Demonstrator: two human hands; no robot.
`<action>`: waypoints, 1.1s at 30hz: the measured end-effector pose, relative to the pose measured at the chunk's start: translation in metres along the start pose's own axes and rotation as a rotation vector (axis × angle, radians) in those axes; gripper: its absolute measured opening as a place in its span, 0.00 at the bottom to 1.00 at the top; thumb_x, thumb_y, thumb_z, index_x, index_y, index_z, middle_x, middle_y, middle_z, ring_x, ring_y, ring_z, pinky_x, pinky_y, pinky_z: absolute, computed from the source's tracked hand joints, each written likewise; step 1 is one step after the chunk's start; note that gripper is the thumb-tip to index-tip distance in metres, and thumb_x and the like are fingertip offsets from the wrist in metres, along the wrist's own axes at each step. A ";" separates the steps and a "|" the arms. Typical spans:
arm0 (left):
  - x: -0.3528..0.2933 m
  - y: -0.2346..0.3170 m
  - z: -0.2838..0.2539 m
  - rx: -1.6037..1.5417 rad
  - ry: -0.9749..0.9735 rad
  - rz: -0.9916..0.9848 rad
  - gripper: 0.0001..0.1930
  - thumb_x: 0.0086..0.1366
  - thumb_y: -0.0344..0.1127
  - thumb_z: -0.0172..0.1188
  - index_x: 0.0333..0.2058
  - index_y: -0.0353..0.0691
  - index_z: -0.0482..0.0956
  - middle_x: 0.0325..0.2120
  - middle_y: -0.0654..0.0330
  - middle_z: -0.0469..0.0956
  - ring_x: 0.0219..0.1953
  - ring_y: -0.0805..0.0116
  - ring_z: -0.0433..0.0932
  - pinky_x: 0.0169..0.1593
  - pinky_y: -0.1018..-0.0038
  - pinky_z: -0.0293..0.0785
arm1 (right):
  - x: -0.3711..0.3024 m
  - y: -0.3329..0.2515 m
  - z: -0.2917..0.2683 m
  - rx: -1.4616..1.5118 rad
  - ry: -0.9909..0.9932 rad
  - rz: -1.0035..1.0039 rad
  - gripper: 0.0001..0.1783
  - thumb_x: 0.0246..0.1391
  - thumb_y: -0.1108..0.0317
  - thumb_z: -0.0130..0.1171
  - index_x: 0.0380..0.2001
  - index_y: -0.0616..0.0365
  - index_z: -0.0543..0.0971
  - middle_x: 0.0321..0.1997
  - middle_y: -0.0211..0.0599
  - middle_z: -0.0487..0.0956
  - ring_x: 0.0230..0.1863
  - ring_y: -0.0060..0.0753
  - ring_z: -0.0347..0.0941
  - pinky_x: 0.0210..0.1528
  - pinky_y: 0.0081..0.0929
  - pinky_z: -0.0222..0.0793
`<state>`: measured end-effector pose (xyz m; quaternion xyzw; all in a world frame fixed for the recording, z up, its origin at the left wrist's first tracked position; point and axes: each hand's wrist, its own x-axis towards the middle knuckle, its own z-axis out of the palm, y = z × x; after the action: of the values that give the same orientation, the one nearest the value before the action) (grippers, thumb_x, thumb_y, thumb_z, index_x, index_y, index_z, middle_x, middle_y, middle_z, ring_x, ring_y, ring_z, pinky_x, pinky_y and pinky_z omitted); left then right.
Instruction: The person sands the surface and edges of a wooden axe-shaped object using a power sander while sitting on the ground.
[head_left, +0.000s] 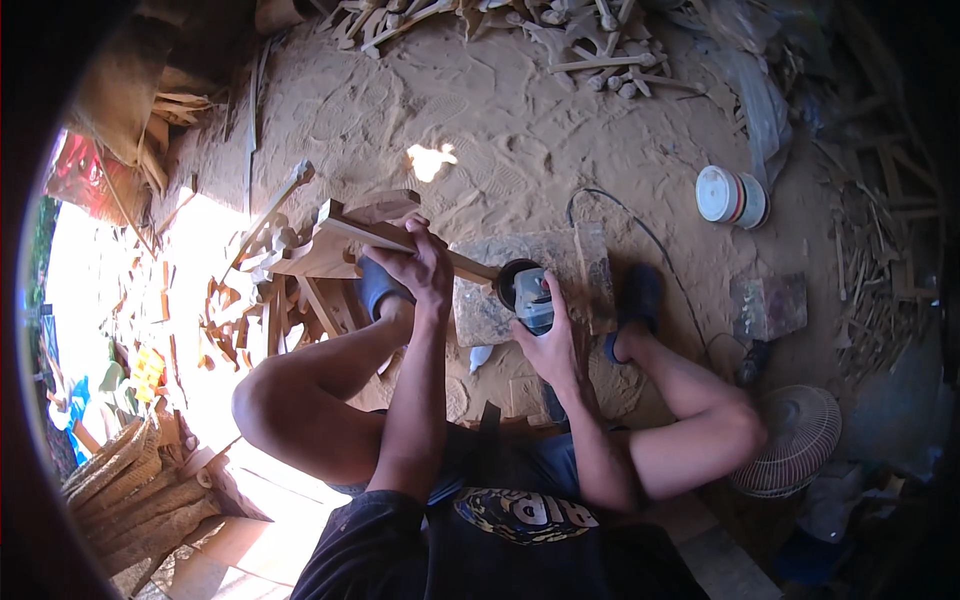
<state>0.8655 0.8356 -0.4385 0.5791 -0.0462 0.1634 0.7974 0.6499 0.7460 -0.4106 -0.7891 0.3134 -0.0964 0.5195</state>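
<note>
Wooden bar [466,266] is being held aslant nr centre, one end pointing to approx 10 o'clk, the other to approx 4. It is being clamped by the L hand [425,265], fingers & thumb wrapped round it. Curved boards [320,255] are being seen alongside, out toward 10 o'clk; whether they're being held to the bar by a joint can't be told. A power tool [535,308] is being gripped at 3 o'clk, just off centre, by the R hand [553,345], w/ fingers & thumb clamped round its body. Its dark round head [506,285] is being held right by the bar's 4 o'clk end; actual contact can't be made out.

Beneath, a worn block [578,250] is being supported by sandy ground [350,110]. A dark cord [655,235] is being seen curving from 1 to 3 o'clk. Farther out, a white bucket [718,195] is being seen at 2 o'clk, a round fan [795,430] at 4, piled wood pcs [605,62] at 1.
</note>
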 end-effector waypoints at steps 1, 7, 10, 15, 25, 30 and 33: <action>0.001 0.003 -0.001 0.015 0.001 -0.014 0.20 0.78 0.28 0.56 0.54 0.47 0.51 0.37 0.54 0.76 0.28 0.77 0.76 0.28 0.82 0.75 | 0.000 -0.002 0.001 0.012 -0.021 0.022 0.52 0.56 0.66 0.74 0.79 0.54 0.59 0.69 0.58 0.77 0.67 0.49 0.78 0.68 0.40 0.72; 0.000 -0.007 -0.011 0.065 -0.004 -0.062 0.22 0.77 0.27 0.55 0.56 0.47 0.49 0.32 0.58 0.76 0.22 0.76 0.73 0.25 0.78 0.75 | 0.001 -0.010 -0.002 -0.086 -0.040 0.038 0.52 0.55 0.67 0.74 0.79 0.54 0.59 0.67 0.58 0.78 0.66 0.46 0.78 0.68 0.40 0.72; 0.009 -0.012 -0.024 0.016 0.058 -0.132 0.27 0.74 0.23 0.58 0.63 0.44 0.51 0.37 0.58 0.74 0.31 0.75 0.74 0.32 0.78 0.77 | 0.001 -0.002 -0.001 -0.074 -0.012 0.054 0.52 0.55 0.67 0.74 0.79 0.54 0.59 0.66 0.57 0.79 0.65 0.45 0.79 0.67 0.40 0.73; 0.028 -0.018 -0.043 0.035 0.235 -0.233 0.53 0.75 0.26 0.59 0.79 0.53 0.22 0.36 0.60 0.73 0.26 0.76 0.70 0.29 0.77 0.76 | 0.003 0.005 0.001 0.086 0.064 0.018 0.52 0.54 0.66 0.75 0.78 0.53 0.60 0.65 0.55 0.79 0.64 0.45 0.80 0.66 0.40 0.74; 0.031 -0.022 -0.046 0.042 0.211 -0.188 0.40 0.75 0.32 0.56 0.74 0.49 0.39 0.25 0.60 0.73 0.21 0.73 0.72 0.25 0.76 0.73 | 0.006 0.020 0.019 0.125 0.049 -0.037 0.53 0.53 0.67 0.76 0.78 0.54 0.60 0.70 0.55 0.75 0.70 0.48 0.74 0.72 0.39 0.68; 0.034 -0.024 -0.056 0.045 0.189 -0.209 0.42 0.74 0.31 0.57 0.75 0.50 0.37 0.25 0.61 0.73 0.21 0.73 0.71 0.25 0.76 0.73 | 0.007 0.012 0.014 0.082 0.019 0.010 0.53 0.53 0.68 0.76 0.79 0.56 0.60 0.71 0.56 0.75 0.71 0.48 0.73 0.72 0.38 0.67; 0.031 -0.019 -0.053 0.045 0.189 -0.209 0.42 0.74 0.30 0.57 0.75 0.49 0.37 0.26 0.60 0.73 0.22 0.73 0.72 0.26 0.76 0.73 | 0.007 0.000 0.008 0.090 -0.035 0.078 0.52 0.53 0.70 0.75 0.78 0.57 0.60 0.72 0.57 0.74 0.71 0.48 0.72 0.73 0.39 0.67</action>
<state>0.8942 0.8869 -0.4646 0.5807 0.0931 0.1343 0.7976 0.6589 0.7475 -0.4154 -0.7538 0.3301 -0.0765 0.5630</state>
